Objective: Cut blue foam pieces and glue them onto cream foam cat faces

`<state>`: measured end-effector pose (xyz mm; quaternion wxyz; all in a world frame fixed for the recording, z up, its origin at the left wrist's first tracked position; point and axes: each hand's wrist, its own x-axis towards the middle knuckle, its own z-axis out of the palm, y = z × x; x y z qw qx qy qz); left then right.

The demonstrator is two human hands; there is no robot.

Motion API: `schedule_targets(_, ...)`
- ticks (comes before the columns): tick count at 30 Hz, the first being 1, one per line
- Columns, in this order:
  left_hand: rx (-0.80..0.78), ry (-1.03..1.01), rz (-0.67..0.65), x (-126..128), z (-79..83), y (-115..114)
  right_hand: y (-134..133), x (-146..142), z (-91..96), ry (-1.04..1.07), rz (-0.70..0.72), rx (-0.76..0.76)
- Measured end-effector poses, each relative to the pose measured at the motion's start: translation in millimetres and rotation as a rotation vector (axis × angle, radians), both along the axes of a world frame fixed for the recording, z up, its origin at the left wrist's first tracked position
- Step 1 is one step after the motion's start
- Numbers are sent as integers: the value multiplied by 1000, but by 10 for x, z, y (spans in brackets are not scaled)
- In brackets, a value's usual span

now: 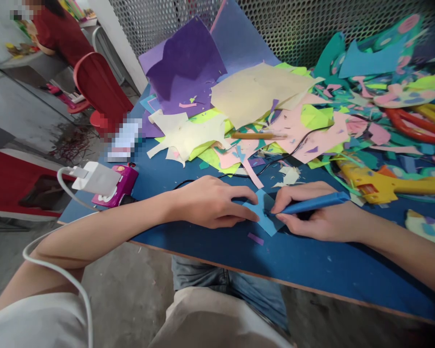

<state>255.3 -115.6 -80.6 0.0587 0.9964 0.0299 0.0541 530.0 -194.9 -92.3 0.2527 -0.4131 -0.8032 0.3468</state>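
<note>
1. Head view, the two hands: the left grip point(217, 200), a bare hand, lies palm down with its fingers apart, tips pressing on one small light-blue cut sheet point(270, 224). The right grip point(322, 222), also bare, is clamped on one slim blue pen-like tool point(315, 203), whose tip meets that sheet.
2. The one light-blue sheet lies flat on the blue-topped desk point(203, 241), between the hands near the front edge; one short purple strip point(255, 239) lies just in front of it.
3. Behind the hands are one dark purple sheet point(188, 63), one greyish-violet sheet point(242, 38), two cream cut sheets point(257, 96), one brown stick point(252, 136) and scraps too many to count.
4. To the right is one yellow glue gun point(380, 186); one thin black cord point(275, 159) crosses the middle.
5. To the left, one white charger point(99, 178) with a white cable point(50, 265) sits on one magenta socket block point(130, 179); its markings are too small to read.
6. Beyond are one red chair point(101, 82) and one person in dark red point(63, 34).
</note>
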Motion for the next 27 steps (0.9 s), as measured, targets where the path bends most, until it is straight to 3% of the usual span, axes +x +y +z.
schedule_targets(7,2,0,-1,-4,1,1,-13,21,-20,3,-90,-10)
schedule_targets(22,-11,18,2,2,15,1,3,0,11,-23,-26,63)
schedule_targets(27,-3,-1,0,2,12,2,0,28,-12,-9,-95,18)
